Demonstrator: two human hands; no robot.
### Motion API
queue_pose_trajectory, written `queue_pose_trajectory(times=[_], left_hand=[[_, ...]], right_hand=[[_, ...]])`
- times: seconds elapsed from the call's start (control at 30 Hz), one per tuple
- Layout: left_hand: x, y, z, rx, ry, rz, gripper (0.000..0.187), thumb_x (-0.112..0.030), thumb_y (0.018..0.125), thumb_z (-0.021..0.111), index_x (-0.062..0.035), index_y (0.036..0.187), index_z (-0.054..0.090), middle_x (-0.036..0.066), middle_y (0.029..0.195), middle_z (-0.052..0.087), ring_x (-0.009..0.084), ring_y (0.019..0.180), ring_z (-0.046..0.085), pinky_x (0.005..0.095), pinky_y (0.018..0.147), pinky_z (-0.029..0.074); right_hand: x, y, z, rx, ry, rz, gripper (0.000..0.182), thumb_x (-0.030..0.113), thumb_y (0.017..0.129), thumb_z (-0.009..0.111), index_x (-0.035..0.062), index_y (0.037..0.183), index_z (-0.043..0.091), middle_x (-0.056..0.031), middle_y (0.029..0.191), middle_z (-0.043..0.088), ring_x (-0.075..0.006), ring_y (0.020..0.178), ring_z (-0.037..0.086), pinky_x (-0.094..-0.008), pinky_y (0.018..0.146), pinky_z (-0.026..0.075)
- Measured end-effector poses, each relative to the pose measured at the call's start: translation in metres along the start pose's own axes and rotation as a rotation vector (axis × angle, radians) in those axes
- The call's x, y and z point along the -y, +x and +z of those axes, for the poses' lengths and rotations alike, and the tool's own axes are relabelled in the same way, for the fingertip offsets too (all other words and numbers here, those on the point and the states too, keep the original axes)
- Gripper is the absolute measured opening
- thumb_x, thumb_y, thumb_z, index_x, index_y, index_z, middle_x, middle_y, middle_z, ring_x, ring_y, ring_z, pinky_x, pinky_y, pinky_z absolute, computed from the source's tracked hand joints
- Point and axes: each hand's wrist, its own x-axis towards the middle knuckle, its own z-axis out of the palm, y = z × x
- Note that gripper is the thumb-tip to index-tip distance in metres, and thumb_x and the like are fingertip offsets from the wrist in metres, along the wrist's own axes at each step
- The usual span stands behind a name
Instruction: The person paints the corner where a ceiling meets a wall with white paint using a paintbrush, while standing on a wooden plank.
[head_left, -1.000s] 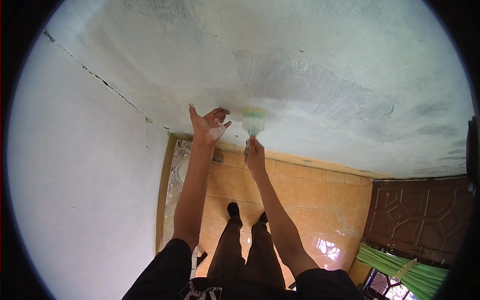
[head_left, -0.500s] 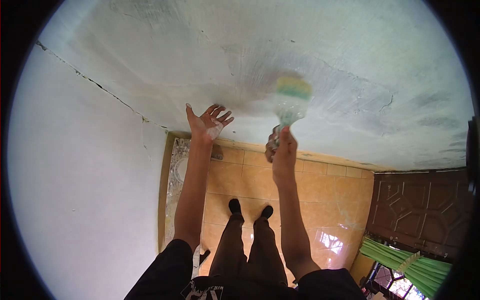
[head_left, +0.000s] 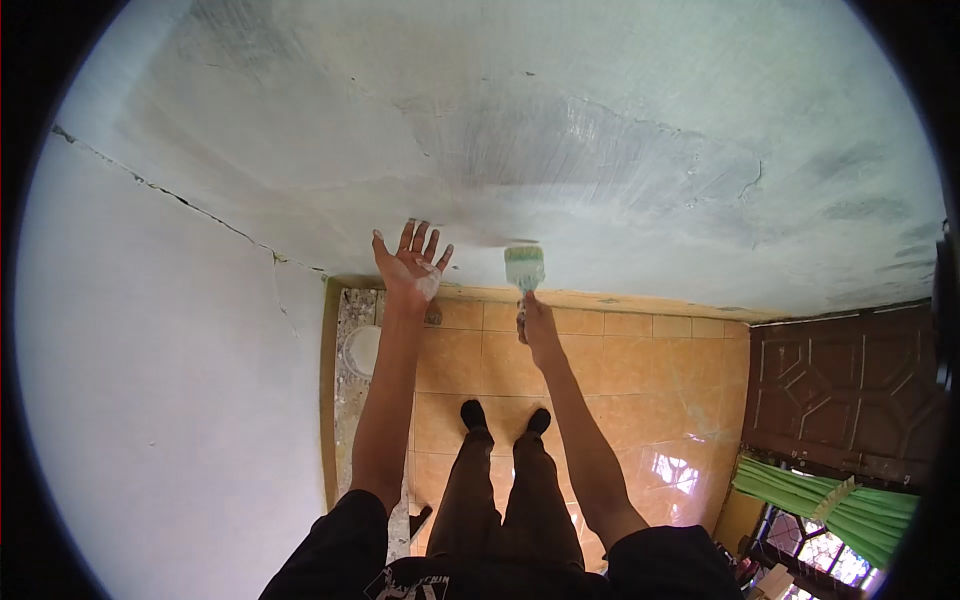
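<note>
My right hand (head_left: 536, 325) is closed around the handle of a wide paintbrush (head_left: 525, 265) with pale green and yellowish bristles. The bristle end points up the wall (head_left: 640, 170), low on its face, with a dark shadow just above the tips. Grey streaky brush marks cover the wall above it. My left hand (head_left: 412, 268) is held out near the same wall, palm up and fingers spread, with nothing in it. White paint smears its palm and fingertips.
A white round container (head_left: 362, 351) stands on a paint-spattered strip (head_left: 352, 420) along the left wall (head_left: 180, 370). A long crack runs where the walls meet. Orange tiles (head_left: 630, 390) cover the floor; a brown panelled door (head_left: 840, 390) and green curtain (head_left: 830, 500) are at right.
My right hand has brought the brush down the wall and slightly left. My left hand has shifted a little lower, its fingers still spread. The view has tilted slightly.
</note>
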Motion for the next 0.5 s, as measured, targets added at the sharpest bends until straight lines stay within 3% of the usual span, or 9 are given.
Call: queue_pose_trajectory(times=[0.13,0.3,0.33,0.43,0.5], left_hand=[[0.004,0.001,-0.01,0.017,-0.001,-0.002,0.075,-0.067,0.092,0.04,-0.0139,0.145,0.041,0.005,0.143,0.046,0.024,0.136,0.038,0.0527,0.114,0.028],[0.008,0.0,-0.01,0.028,0.013,0.014,0.072,-0.066,0.093,0.039,-0.016,0.145,0.042,0.004,0.143,0.047,0.0229,0.136,0.038,0.051,0.115,0.028],[0.01,-0.002,-0.008,0.031,0.016,0.013,0.072,-0.066,0.093,0.039,-0.0165,0.145,0.042,0.004,0.143,0.047,0.0227,0.137,0.037,0.0507,0.115,0.028],[0.022,-0.007,0.002,0.004,0.026,-0.029,0.072,-0.067,0.093,0.039,-0.0174,0.146,0.04,0.006,0.145,0.045,0.0228,0.138,0.036,0.0501,0.115,0.027],[0.034,-0.007,0.003,0.019,0.037,-0.062,0.073,-0.067,0.093,0.04,-0.0177,0.147,0.039,0.007,0.146,0.043,0.0231,0.139,0.035,0.05,0.115,0.027]], right_hand=[[0.075,-0.028,0.007,0.072,0.134,-0.043,0.038,0.043,0.105,0.042,0.0112,0.087,0.05,0.0066,0.061,0.038,-0.0026,0.044,0.028,-0.0219,0.04,0.021],[0.142,-0.099,0.019,-0.019,0.197,-0.381,0.041,0.047,0.104,0.041,0.0124,0.083,0.046,0.0066,0.061,0.036,-0.0013,0.046,0.026,-0.021,0.04,0.019],[0.157,-0.104,0.02,-0.023,0.266,-0.467,0.027,0.028,0.099,0.043,0.0131,0.077,0.047,0.008,0.059,0.035,-0.0026,0.047,0.028,-0.0215,0.041,0.023],[0.165,-0.074,0.006,-0.005,0.234,-0.468,0.028,0.028,0.099,0.044,0.0128,0.076,0.046,0.008,0.059,0.034,-0.0027,0.047,0.027,-0.0219,0.041,0.023],[0.127,-0.028,-0.008,-0.032,0.15,-0.541,0.039,0.04,0.102,0.043,0.0126,0.074,0.044,0.0079,0.057,0.032,-0.0027,0.046,0.027,-0.0215,0.04,0.023]])
